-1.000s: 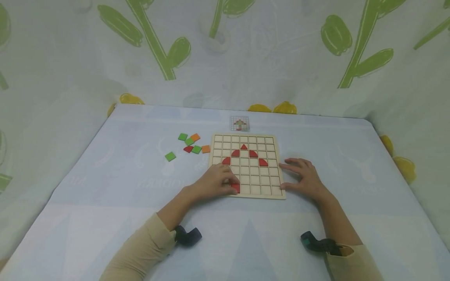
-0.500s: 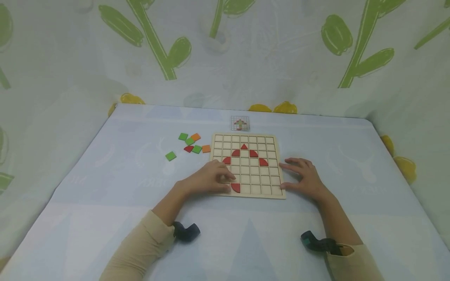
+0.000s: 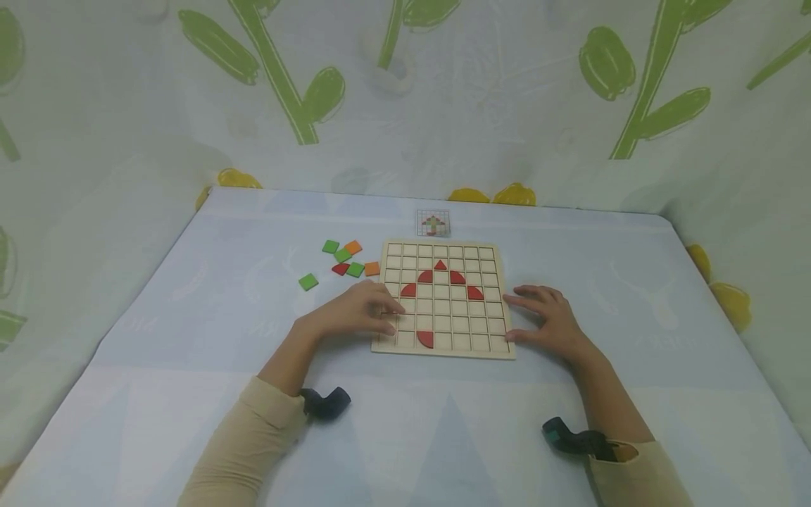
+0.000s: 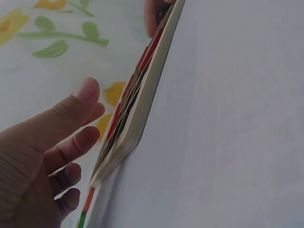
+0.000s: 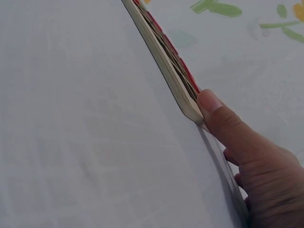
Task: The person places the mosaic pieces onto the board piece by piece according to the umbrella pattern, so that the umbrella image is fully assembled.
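A square wooden grid board (image 3: 460,324) lies flat on the table. In its cells sit a red triangle (image 3: 440,265), several red quarter-circle pieces (image 3: 457,277) and one more red quarter-circle (image 3: 425,340) in the bottom row. My left hand (image 3: 351,310) hovers over the board's left edge, thumb and fingers apart, holding nothing. In the left wrist view, the same hand (image 4: 47,147) is beside the board's corner. Extended fingers of my right hand (image 3: 550,320) touch the board's right edge. Its thumb (image 5: 221,114) rests at the near corner in the right wrist view.
Left of the board lie several loose green squares (image 3: 308,282), orange squares (image 3: 372,269) and a red piece (image 3: 341,269). A small pattern card (image 3: 434,223) lies behind the board. The white table (image 3: 405,436) meets a plant-patterned cloth backdrop (image 3: 481,105).
My left hand has drawn back leftward from the red quarter-circle in the bottom row, leaving that piece in its cell and uncovering more cells. The right hand has stayed at the board's edge.
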Demonstrator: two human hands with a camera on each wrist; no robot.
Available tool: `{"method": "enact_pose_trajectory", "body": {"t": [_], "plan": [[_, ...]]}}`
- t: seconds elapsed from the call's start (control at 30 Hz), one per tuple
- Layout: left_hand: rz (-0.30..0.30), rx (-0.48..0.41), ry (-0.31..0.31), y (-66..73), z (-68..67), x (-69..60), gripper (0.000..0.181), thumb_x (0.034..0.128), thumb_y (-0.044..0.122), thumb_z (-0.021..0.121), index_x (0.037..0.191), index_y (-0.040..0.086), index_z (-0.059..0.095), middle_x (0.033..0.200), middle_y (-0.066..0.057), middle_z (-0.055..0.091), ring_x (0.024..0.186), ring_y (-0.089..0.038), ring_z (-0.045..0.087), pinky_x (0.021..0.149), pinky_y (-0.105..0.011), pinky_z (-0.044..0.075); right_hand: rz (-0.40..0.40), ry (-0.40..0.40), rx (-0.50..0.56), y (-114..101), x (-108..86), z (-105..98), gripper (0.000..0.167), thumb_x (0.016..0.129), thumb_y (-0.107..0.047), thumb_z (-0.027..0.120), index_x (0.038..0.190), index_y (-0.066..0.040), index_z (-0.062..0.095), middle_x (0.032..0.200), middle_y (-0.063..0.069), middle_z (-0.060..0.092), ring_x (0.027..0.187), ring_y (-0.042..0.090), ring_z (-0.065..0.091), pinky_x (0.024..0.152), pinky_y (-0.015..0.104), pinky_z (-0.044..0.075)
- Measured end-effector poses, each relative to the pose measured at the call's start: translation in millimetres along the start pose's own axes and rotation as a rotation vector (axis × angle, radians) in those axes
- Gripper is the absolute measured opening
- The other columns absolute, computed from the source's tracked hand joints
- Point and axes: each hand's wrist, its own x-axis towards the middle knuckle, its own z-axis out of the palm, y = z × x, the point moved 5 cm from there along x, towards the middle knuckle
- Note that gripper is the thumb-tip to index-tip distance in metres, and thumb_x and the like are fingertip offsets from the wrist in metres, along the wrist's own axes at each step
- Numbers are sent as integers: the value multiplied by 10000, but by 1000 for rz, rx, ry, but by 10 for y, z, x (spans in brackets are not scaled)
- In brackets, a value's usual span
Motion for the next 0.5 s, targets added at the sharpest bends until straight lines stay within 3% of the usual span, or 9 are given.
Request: {"method": "enact_pose_trajectory", "body": {"t": [0.3, 0.5], "plan": [[-126, -31, 71, -140, -180, -103, 371, 766, 280, 783, 1119, 202, 701, 1051, 65, 628, 1001, -150, 496, 865, -361, 422, 6, 0, 2, 11, -11, -9, 659, 681, -327, 824, 1260, -99, 605, 1327, 172, 475, 1260, 420, 311, 985, 634, 212], [-182, 20, 149, -310, -348, -210, 420, 758, 264, 787, 1141, 126, 685, 1107, -25, 651, 1079, -230, 495, 906, -407, 404, 5, 1, 5, 14, -7, -1, 659, 681, -317, 827, 1261, -96, 606, 1329, 167, 474, 1264, 411, 309, 990, 630, 212]]}}
